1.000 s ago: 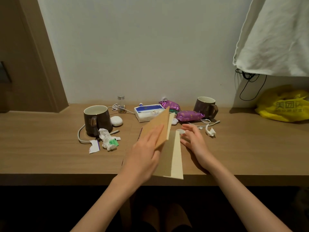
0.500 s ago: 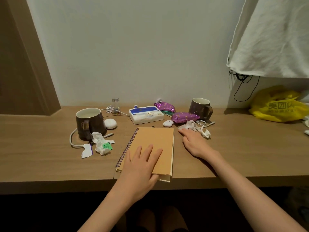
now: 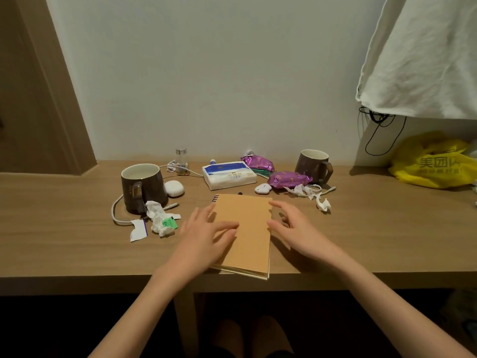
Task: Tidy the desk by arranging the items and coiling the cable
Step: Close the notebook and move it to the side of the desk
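Yellow bag (image 3: 433, 164): "美团". Mug (image 3: 143, 187) print unreadable.

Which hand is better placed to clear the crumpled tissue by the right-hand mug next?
Right. The right hand hovers open beside the notebook's right edge, with bare desk between it and the crumpled tissue. The left hand lies on the notebook's left side and would have to cross over.
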